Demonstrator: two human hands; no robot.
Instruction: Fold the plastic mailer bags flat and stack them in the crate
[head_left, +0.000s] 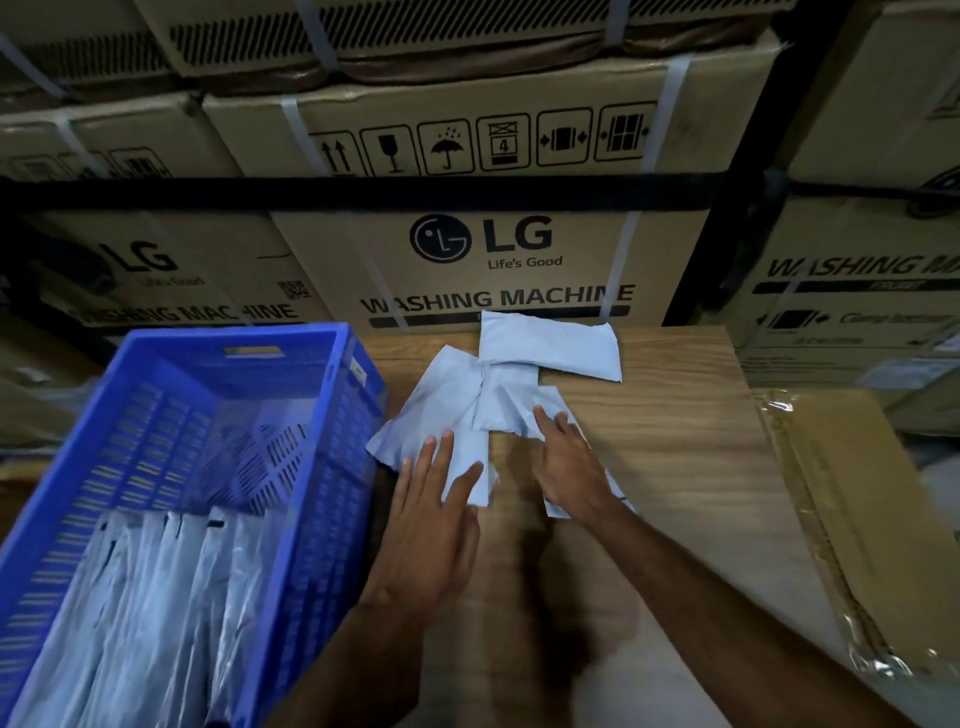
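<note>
Several pale blue plastic mailer bags lie overlapping on the wooden table (675, 441). My left hand (431, 519) rests flat with straight fingers on the near left bag (436, 410). My right hand (566, 462) presses with spread fingers on another bag (511, 405) in the middle of the pile. A folded bag (550, 345) lies at the far edge of the table. The blue perforated crate (322, 467) stands to the left and holds several folded bags (156, 597) standing in a row at its near end.
Stacked cardboard washing machine boxes (493, 260) fill the racks behind the table. A flat cardboard piece wrapped in clear plastic (862, 519) lies along the table's right side.
</note>
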